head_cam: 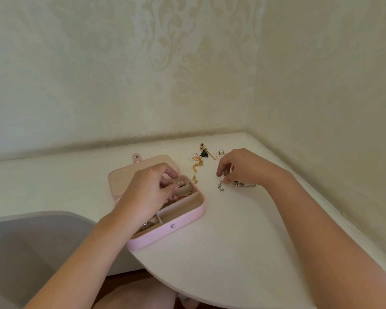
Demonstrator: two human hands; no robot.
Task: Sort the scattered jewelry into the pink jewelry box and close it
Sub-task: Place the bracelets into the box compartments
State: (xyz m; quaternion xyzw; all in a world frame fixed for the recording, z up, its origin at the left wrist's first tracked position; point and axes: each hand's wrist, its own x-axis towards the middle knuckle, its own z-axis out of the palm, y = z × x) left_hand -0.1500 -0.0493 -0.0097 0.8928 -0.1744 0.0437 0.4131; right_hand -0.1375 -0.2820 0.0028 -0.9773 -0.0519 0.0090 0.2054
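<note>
The pink box (183,216) lies open on the white table (232,230), left of centre and close to the table's curved front edge. It is a small, flat case with rounded corners and a silver snap stud in the middle of its front wall. Its lid (125,177) is folded back flat on the far side, with a pale cream lining and a pink tab (136,157) that carries the other half of the snap. The inside is cream as well, split by dividers into several compartments. The one along the right front holds nothing that can be seen. Others hold gold and red pieces too small to make out.

The left hand (143,192) hangs over the back of the box, its fingers curled. The fingertips pinch a strand of small pink beads (183,182) above a rear compartment.

The right hand (243,168) rests on the table well to the right of the box. Its fingers are bent down, and thumb and fingertip pinch the upper end of a short silver chain (220,187). A sparkly bracelet (245,185) lies just under the heel of that hand.

Between the hands and further back lie loose gold earrings (196,166), a dark green tassel piece (204,153) and a few pearls (220,153).
</note>
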